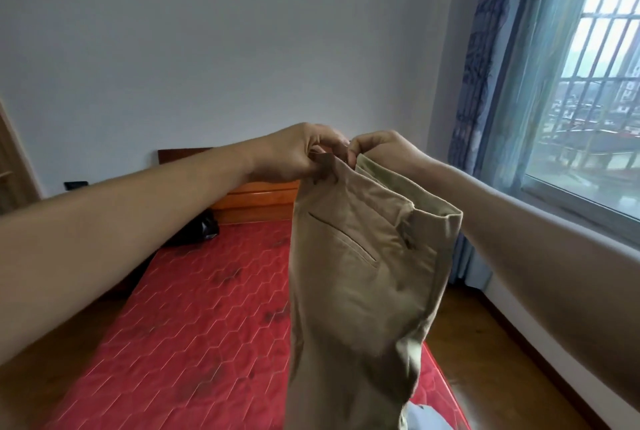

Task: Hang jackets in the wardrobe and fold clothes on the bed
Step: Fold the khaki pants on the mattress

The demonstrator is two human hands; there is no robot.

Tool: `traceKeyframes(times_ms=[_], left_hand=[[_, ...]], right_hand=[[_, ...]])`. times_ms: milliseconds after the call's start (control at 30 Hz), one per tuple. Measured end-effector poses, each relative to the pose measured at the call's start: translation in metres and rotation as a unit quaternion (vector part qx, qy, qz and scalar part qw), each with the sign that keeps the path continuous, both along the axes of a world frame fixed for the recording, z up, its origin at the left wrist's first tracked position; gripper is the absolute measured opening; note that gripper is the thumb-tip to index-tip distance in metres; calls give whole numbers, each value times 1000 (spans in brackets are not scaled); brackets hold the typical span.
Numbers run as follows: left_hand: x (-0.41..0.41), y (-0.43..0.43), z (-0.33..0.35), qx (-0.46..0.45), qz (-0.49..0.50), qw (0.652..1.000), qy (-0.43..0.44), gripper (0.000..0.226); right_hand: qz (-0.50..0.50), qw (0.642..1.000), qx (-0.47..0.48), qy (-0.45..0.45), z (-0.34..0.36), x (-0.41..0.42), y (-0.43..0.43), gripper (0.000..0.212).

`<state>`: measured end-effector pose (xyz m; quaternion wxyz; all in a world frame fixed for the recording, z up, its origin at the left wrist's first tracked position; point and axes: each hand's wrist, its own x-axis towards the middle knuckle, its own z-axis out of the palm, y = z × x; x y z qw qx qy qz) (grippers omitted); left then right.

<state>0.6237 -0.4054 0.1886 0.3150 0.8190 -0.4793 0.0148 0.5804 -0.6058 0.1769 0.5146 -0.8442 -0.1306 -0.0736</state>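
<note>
A pair of khaki trousers point(353, 273) hangs in the air above the bed point(180, 325), which has a red quilted mattress. My left hand point(294, 152) pinches the waistband at its top edge. Right beside it, almost touching, my right hand point(377, 149) grips the same waistband. The trousers are doubled lengthwise, with a back welt pocket facing me. Their legs drop out of the frame at the bottom. A bit of pale blue cloth point(422, 415) shows on the bed at the lower edge.
A dark garment or bag point(197, 228) lies at the head of the bed by the wooden headboard point(256, 201). A barred window point(595, 90) with blue curtains point(485, 83) fills the right wall. Wooden floor runs along both sides of the bed. A wooden panel edge point(10, 159) stands far left.
</note>
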Motion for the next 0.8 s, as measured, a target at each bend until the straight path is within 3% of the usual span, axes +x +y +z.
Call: traceKeyframes(times_ms=[100, 200, 300, 367, 433, 500, 667, 800], left_hand=[[-4, -1, -7, 5, 35, 999, 4, 20], [-3, 0, -16, 40, 63, 997, -25, 13], [-3, 0, -26, 37, 92, 994, -47, 15], [-3, 2, -29, 23, 101, 993, -58, 19], [-5, 3, -31, 17, 97, 993, -72, 23], [-7, 6, -33, 20, 86, 991, -95, 27], [-8, 21, -44, 7, 67, 988, -140, 27], [-10, 32, -46, -1, 63, 985, -158, 26]], right_hand=[[-7, 1000, -25, 4, -4, -8, -3, 36], [-24, 988, -153, -20, -5, -16, -11, 30], [-23, 937, -347, -5, -6, -30, -23, 18], [-6, 910, -414, 29, -10, -40, -29, 21], [-3, 904, -426, 43, -20, -46, -32, 40], [-26, 899, -437, -9, -32, -46, -33, 54], [-58, 893, -439, -79, -59, -42, -31, 44], [-98, 882, -448, -107, -71, -37, -24, 61]])
